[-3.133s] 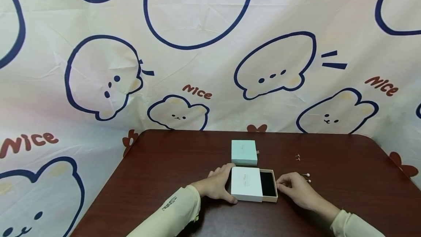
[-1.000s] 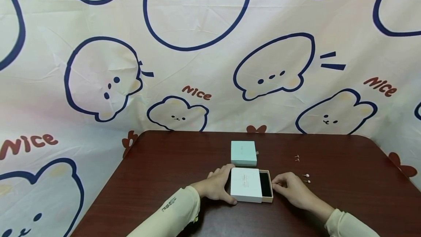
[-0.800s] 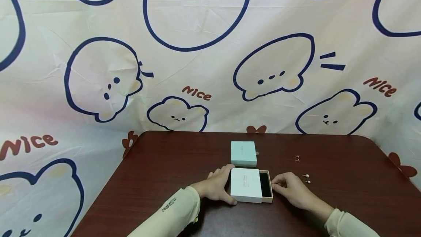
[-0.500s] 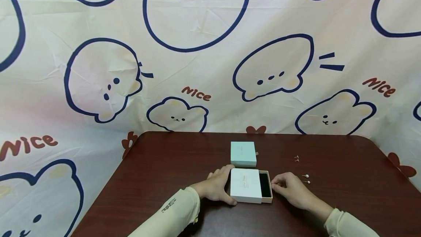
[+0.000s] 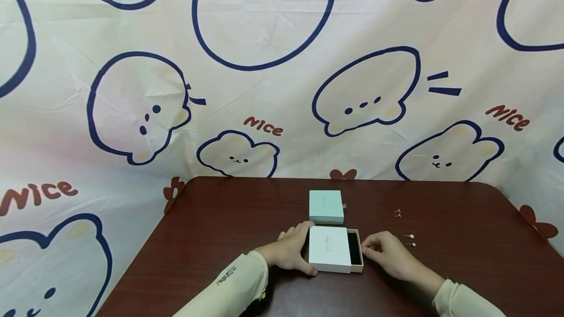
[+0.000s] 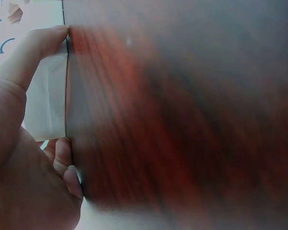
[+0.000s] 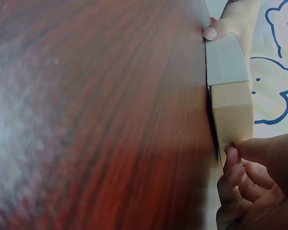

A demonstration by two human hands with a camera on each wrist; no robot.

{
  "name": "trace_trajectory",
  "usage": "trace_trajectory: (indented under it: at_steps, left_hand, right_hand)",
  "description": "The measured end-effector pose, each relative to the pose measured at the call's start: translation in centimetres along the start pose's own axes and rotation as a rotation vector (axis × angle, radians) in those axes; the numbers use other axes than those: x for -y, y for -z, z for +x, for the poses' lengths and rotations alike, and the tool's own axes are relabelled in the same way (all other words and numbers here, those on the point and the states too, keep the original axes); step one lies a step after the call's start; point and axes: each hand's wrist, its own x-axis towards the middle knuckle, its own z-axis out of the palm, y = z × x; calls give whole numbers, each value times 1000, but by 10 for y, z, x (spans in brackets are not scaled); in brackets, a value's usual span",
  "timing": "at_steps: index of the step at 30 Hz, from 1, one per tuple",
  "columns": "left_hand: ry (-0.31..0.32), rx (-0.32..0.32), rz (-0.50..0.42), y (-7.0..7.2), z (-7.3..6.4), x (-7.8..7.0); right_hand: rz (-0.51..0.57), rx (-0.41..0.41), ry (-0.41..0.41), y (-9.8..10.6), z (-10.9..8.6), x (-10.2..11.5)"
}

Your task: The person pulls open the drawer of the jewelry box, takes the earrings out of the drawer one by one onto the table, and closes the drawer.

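A white sliding jewelry box (image 5: 329,248) lies on the table with its tan drawer (image 5: 357,269) partly out to the right, showing a black lining. My left hand (image 5: 288,247) grips the box's left end, thumb at the near corner and fingers at the far one. At the drawer's outer end, the thumb and index finger of my right hand (image 5: 389,254) pinch together. In the right wrist view they meet against the drawer's end wall (image 7: 230,124); a small bit seems to sit between the fingertips, too small to tell.
Behind the white box stands a mint-green box (image 5: 326,205) with a small tab on its right side. Two pearl-headed earrings (image 5: 411,236) lie right of my right hand. Two more small stud-like pieces (image 5: 398,213) lie farther back on the dark wooden table (image 5: 229,209).
The drawer has slid left into the white sleeve, so less black lining shows. My right hand moved left with it, while my left hand stayed in place.
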Motion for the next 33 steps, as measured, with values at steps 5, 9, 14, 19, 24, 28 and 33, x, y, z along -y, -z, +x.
trace_trajectory:
  at_steps: [5, 9, 14, 19, 24, 28, 33]
  left_hand:
    - [2, 0, -1, 0, 0, 0]
    - [2, 2, -3, 0, 0, -1]
    - [3, 1, -6, 0, -1, -1]
    - [5, -2, -4, 0, 0, -1]
    - [5, -2, 2, -1, 0, -1]
    - [5, -2, 9, 0, 0, -1]
    - [5, 0, 12, 0, 0, 0]
  right_hand:
    - [7, 5, -10, -1, 0, 1]
    - [13, 8, -11, -2, 1, 1]
    - [11, 0, -2, -3, 2, 1]
    - [14, 2, 0, -4, 3, 1]
    - [19, 3, -2, -4, 4, 2]
    - [21, 2, 2, -5, 4, 1]
    - [14, -1, 5, -6, 5, 0]
